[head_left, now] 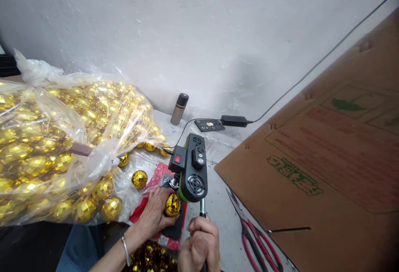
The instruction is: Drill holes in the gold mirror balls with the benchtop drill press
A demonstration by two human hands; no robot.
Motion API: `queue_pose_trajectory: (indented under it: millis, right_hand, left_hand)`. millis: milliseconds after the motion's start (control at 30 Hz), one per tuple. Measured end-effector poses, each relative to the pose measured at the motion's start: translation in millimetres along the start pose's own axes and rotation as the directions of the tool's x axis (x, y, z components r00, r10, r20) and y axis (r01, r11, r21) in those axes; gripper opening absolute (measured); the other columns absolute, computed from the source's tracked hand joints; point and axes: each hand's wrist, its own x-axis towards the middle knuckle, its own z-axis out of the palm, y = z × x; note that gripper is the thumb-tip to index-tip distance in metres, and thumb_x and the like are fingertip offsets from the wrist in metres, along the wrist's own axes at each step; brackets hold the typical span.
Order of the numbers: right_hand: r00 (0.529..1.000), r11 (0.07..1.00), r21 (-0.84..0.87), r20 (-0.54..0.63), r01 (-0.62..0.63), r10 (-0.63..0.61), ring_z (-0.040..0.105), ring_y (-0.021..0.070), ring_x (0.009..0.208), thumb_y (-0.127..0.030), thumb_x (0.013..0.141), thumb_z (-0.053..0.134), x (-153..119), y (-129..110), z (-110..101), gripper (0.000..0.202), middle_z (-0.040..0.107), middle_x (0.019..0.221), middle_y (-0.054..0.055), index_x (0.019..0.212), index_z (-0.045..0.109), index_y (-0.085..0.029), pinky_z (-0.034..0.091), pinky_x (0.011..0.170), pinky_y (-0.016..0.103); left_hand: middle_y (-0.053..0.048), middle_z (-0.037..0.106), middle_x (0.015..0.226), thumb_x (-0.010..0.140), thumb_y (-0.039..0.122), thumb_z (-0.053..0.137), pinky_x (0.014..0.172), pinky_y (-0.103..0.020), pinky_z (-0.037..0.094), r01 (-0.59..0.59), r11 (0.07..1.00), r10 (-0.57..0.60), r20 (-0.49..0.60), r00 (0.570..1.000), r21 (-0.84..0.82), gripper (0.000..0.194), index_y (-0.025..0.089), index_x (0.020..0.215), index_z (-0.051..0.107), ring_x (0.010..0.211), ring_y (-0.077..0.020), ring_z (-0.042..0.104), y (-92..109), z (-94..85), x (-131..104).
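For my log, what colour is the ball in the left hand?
The ball in the left hand is shiny gold, seen best in the head view.

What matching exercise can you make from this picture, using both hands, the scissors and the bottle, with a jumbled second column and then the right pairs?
1. Left hand
2. Right hand
3. Scissors
4. Bottle

A. Standing near the wall
B. Gripping the handle
C. Holding a gold ball
D. Lying beside the cardboard box

Pairs: 1-C, 2-B, 3-D, 4-A
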Motion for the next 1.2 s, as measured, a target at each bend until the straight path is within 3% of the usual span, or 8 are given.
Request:
queue_pose_trajectory:
  millis: [133, 433, 567, 733, 967, 1133, 1200]
  right_hand:
    - [1.000, 1.000, 0.010, 0.004, -0.010, 0.010, 0.049, 0.0091, 0.065, -0.020, 0.108, 0.043, -2, 3, 0, 0.036, 0.051, 0.075, -0.005, 0.072, 0.046, -0.022, 0.050, 0.087, 0.030]
    - [1.000, 1.000, 0.018, -0.021, 0.008, -0.007, 0.050, 0.0096, 0.064, -0.018, 0.106, 0.045, -6, 8, 3, 0.034, 0.052, 0.074, -0.005, 0.073, 0.047, -0.022, 0.049, 0.090, 0.032]
    - [0.999, 0.997, 0.076, -0.048, 0.004, 0.000, 0.049, 0.0101, 0.064, -0.017, 0.106, 0.043, -6, 9, 5, 0.033, 0.051, 0.074, -0.005, 0.073, 0.048, -0.022, 0.048, 0.085, 0.032]
    - [1.000, 0.994, 0.112, 0.006, -0.015, 0.014, 0.051, 0.0109, 0.070, -0.017, 0.107, 0.039, -8, 11, 5, 0.033, 0.049, 0.077, -0.004, 0.075, 0.046, -0.022, 0.046, 0.074, 0.029]
    - [1.000, 0.999, 0.041, -0.002, 0.021, -0.021, 0.054, 0.0104, 0.068, -0.011, 0.104, 0.042, -31, 23, 4, 0.032, 0.056, 0.080, -0.004, 0.075, 0.050, -0.021, 0.044, 0.103, 0.038]
    - [0.988, 0.990, -0.002, 0.066, 0.142, -0.142, 0.056, 0.0109, 0.068, -0.014, 0.104, 0.044, -28, 28, -1, 0.031, 0.059, 0.079, -0.003, 0.075, 0.052, -0.021, 0.048, 0.091, 0.033]
    - [0.992, 0.995, 0.004, 0.069, 0.101, -0.101, 0.053, 0.0109, 0.063, -0.017, 0.105, 0.045, -12, 19, -5, 0.033, 0.057, 0.075, -0.003, 0.073, 0.051, -0.022, 0.048, 0.077, 0.030]
  left_hand:
    - [-0.008, 0.071, 0.110, 0.074, 0.020, 0.079, 0.095, -0.046, 0.050, 0.033, 0.999, -0.033, 0.023, 0.999, -0.005, 0.042, 0.021, 0.113, 0.064, 0.104, -0.0322, 0.065, 2, -2.6, 0]
    - [-0.009, 0.072, 0.118, 0.074, 0.019, 0.076, 0.100, -0.049, 0.048, 0.004, 1.000, -0.003, 0.028, 1.000, -0.029, 0.053, 0.022, 0.125, 0.063, 0.110, -0.0333, 0.065, -2, 1.0, 0]
    - [-0.010, 0.072, 0.119, 0.075, 0.020, 0.076, 0.101, -0.051, 0.048, 0.019, 0.999, -0.017, 0.056, 0.998, -0.029, 0.054, 0.021, 0.128, 0.063, 0.112, -0.0348, 0.065, -1, 0.2, 0]
    - [-0.011, 0.073, 0.121, 0.076, 0.023, 0.080, 0.102, -0.051, 0.049, 0.018, 0.998, -0.015, 0.043, 0.999, -0.060, 0.054, 0.021, 0.128, 0.064, 0.113, -0.0354, 0.065, 2, -2.2, 1]
    - [-0.012, 0.072, 0.121, 0.076, 0.023, 0.082, 0.103, -0.053, 0.049, 0.044, 0.997, -0.042, 0.031, 0.999, -0.069, 0.055, 0.019, 0.129, 0.065, 0.114, -0.0357, 0.064, 4, -2.5, 0]
    - [-0.012, 0.072, 0.120, 0.075, 0.022, 0.083, 0.103, -0.053, 0.051, 0.032, 0.998, -0.030, 0.025, 0.999, -0.058, 0.057, 0.019, 0.129, 0.065, 0.113, -0.0355, 0.065, 5, -2.7, 3]
    - [-0.012, 0.072, 0.119, 0.074, 0.020, 0.084, 0.103, -0.054, 0.051, 0.034, 0.998, -0.033, 0.014, 0.999, -0.045, 0.057, 0.019, 0.128, 0.066, 0.114, -0.0363, 0.065, 5, -2.1, 4]
